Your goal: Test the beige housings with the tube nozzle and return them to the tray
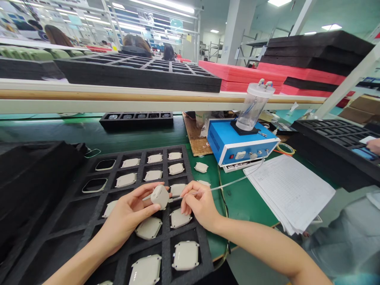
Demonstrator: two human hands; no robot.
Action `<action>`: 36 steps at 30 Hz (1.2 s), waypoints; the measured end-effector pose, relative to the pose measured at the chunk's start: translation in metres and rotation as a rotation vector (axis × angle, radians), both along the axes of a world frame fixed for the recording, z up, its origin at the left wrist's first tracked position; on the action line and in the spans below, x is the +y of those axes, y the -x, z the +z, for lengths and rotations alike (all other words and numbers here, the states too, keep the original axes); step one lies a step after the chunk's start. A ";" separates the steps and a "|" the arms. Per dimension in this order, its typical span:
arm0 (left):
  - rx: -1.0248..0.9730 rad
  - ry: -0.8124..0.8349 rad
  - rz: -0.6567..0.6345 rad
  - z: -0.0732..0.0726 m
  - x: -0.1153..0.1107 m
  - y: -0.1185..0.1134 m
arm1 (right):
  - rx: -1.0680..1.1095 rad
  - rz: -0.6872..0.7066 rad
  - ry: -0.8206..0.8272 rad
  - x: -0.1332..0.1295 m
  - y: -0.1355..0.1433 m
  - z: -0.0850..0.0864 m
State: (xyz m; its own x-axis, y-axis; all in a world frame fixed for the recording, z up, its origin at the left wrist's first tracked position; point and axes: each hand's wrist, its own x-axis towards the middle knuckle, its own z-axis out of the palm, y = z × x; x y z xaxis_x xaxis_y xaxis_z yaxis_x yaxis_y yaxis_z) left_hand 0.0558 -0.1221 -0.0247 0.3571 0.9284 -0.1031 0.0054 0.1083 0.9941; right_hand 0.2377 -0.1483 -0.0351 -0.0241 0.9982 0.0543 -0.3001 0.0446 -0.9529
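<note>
A blue box (237,144) stands far right on the green desk (249,202), a clear jar (253,107) on top. Paper sheets (292,190) lie just right of it. A small black tray (136,118) sits far back under the shelf (118,97), which carries black foam (133,71) and red foam (240,75).

A green bench top (243,198) is seen, on which a black foam tray (89,221) of white casings, a blue control box (237,144), a sheaf of printed forms (291,192) and one loose white casing (201,167) are laid — all close together.
</note>
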 end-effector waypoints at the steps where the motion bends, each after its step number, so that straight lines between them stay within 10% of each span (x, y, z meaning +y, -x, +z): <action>1: 0.003 -0.001 0.002 0.000 0.000 0.000 | 0.000 -0.001 0.001 0.000 0.000 0.000; 15: -0.030 0.012 0.029 0.002 -0.001 -0.004 | 0.009 -0.006 0.005 -0.001 0.000 0.002; 22: -0.225 -0.019 0.335 0.044 -0.017 0.025 | 0.108 -0.161 -0.013 0.002 -0.008 -0.004; 29: 0.461 -0.117 0.617 0.050 -0.098 0.102 | 0.007 -0.095 -0.027 -0.002 -0.009 -0.004; 36: 0.955 -0.129 0.201 0.041 -0.135 0.129 | -0.026 -0.081 -0.035 -0.005 -0.008 0.002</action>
State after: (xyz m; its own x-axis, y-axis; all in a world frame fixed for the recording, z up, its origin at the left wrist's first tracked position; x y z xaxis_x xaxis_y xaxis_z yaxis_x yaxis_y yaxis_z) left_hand -0.0727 -0.2571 0.0160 0.0107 0.9870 -0.1601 0.8058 0.0863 0.5858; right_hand 0.2462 -0.1536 -0.0335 0.0553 0.9945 0.0893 -0.2695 0.1010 -0.9577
